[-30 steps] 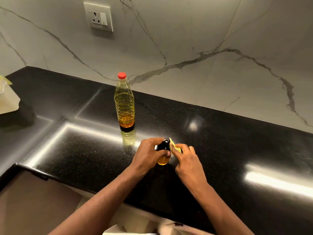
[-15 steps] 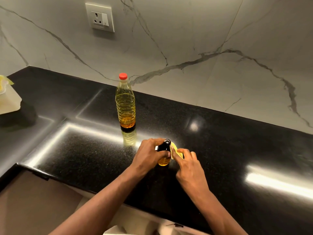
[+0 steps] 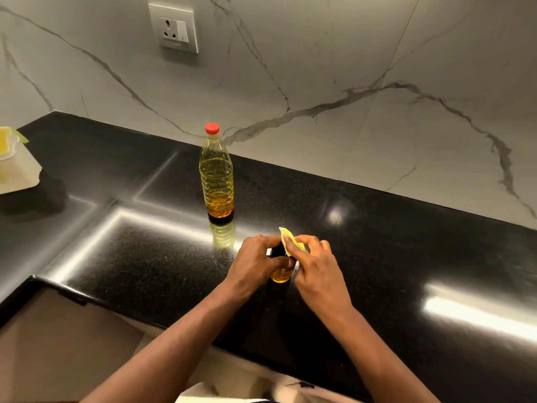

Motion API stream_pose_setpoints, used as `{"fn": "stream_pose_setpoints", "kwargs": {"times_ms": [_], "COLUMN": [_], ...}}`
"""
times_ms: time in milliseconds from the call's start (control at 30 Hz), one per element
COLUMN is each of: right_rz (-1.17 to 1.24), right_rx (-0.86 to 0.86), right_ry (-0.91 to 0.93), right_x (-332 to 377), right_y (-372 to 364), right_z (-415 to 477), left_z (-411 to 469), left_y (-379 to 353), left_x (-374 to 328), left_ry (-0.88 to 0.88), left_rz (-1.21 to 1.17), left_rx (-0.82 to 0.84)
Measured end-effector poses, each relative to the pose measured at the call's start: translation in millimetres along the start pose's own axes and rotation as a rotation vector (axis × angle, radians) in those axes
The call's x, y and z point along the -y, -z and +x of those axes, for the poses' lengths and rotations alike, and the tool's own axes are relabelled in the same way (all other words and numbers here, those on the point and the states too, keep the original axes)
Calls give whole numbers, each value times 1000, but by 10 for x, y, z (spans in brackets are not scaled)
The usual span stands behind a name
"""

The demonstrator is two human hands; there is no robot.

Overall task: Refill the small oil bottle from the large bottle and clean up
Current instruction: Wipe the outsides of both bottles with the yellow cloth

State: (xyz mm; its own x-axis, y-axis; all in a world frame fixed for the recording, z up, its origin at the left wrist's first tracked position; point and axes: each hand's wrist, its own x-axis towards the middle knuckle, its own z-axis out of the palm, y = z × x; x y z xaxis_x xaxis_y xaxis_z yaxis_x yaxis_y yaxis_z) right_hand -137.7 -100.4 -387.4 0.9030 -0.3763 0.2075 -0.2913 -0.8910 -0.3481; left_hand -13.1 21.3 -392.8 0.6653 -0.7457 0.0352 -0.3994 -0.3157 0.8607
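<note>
One small oil bottle [image 3: 281, 276] was stood near the front edge of the counter [image 3: 406, 242]: rounded clear base, amber oil, black top mostly covered. Its neck was gripped by the left hand [image 3: 255, 263], fingers curled round it. One crumpled yellow cloth [image 3: 292, 242] was pinched in the right hand [image 3: 316, 269] and held against the bottle top. One large bottle [image 3: 216, 178], ribbed clear plastic with a red cap [image 3: 212, 128] on and part-filled, was stood upright at 11 o'clock, apart. Counter was polished black speckled stone. Wall was grey-veined white marble. One white socket [image 3: 173, 28] was seen further out at 11. One pale container [image 3: 14, 167] was cut off by the frame at 9.
</note>
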Motion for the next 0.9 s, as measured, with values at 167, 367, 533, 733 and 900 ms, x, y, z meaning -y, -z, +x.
{"fn": "stream_pose_setpoints", "kwargs": {"times_ms": [167,367,533,733,900], "right_rz": [-168,-218,-239,-210,-210], "right_rx": [-2,27,31,21,-5], "right_ry": [-12,16,40,14,59], "right_x": [12,74,-4,-11,39], "right_y": [98,65,113,136,17], "right_z": [-72,98,-94,42,-26], "left_z": [-5,-7,-13,7,10], "left_y": [1,8,-8,-14,-16], "left_x": [-35,-48,-34,-14,-13], "left_ry": [-2,8,8,42,66], "left_rz": [-9,3,1,18,15], "left_rx": [-5,-13,-14,-2,-13]}}
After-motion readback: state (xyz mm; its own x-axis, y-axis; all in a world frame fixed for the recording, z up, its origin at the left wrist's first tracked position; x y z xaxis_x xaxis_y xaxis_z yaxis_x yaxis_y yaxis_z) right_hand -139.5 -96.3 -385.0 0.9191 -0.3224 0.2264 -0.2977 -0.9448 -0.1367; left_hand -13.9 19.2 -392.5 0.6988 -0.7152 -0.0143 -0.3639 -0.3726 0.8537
